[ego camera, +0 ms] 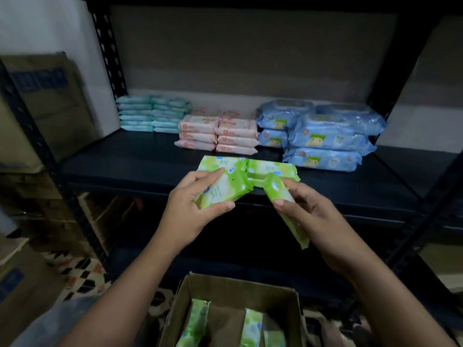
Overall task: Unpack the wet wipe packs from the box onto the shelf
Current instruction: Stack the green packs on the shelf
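Note:
My left hand [190,209] grips a green wet wipe pack [223,189] just in front of the dark shelf [125,161]. My right hand [313,216] holds another green pack [288,214] edge-on, tilted down to the right. Behind them, two green packs [265,169] lie side by side near the shelf's front edge. Below, an open cardboard box [233,289] holds several more green packs [251,326] standing on end.
Further back on the shelf sit stacks of teal packs [152,113], pink packs [218,134] and large blue packs [323,136]. Black uprights frame the shelf at left [107,51] and right. Cardboard cartons [47,101] stand at the left. A patterned floor shows below.

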